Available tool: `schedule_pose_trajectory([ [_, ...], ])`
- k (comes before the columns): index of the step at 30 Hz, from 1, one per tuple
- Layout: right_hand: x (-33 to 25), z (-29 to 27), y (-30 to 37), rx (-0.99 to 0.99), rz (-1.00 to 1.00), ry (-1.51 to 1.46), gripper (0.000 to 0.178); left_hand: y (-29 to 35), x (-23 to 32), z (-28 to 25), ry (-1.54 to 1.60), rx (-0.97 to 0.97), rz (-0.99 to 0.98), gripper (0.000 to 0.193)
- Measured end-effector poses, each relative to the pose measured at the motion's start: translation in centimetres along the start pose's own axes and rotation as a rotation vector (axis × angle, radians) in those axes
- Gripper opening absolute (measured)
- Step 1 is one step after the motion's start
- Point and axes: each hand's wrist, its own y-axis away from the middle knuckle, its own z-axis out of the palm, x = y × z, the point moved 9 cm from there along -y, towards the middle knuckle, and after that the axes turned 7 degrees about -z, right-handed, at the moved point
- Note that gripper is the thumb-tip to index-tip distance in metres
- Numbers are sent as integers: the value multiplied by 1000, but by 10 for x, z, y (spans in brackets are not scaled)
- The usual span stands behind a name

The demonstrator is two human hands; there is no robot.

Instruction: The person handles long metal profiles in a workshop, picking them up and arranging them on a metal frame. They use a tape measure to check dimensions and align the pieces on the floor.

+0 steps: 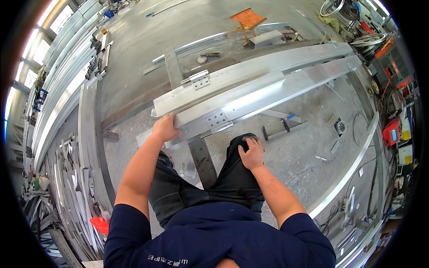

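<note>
Gripping two stacked aluminium beams [250, 85], left hand [164, 128] clamps their end; right hand [252, 153] rests flat on knee [237, 147].

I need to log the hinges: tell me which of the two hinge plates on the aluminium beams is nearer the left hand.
The lower hinge plate, on the near beam's front face just right of the left hand. The other hinge plate sits higher, on the far beam.

A grey concrete floor [134, 49] carries the work. Dark steel beams [203, 163] lie across it as supports, and long aluminium profiles [250, 89] with riveted hinge plates rest on top of them. Loose on the floor lie a bar clamp [281, 129], a curved aluminium strip [353, 172], an orange woven stool [246, 21] and stacked metal offcuts [73, 178] at the left.
</note>
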Motion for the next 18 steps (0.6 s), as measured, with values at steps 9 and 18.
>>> schedule_pose_trajectory([
  [9, 1, -4, 0, 15, -2, 5, 27, -9, -1, 5, 21, -85, 36, 78],
  [18, 2, -10, 1, 48, -21, -29, 26, 40, -19, -30, 239, 298, 8, 87],
])
